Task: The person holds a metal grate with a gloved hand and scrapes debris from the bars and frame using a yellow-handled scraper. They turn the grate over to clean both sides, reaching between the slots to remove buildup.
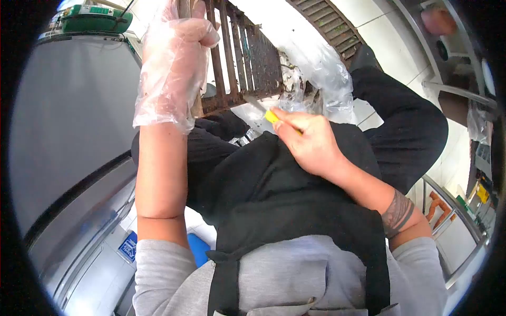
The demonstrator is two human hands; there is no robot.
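Observation:
My left hand, in a loose clear plastic glove, grips the near left edge of a rusty, dirty metal grate and holds it tilted up over my lap. My bare right hand is closed on a small knife with a yellow handle. Its blade lies against the lower bar of the grate. A crumpled clear plastic bag lies under and behind the grate.
A grey steel counter runs along my left, with a green scale at its far end. The white tiled floor has a drain grille ahead. Metal shelving stands to my right. I wear a black apron.

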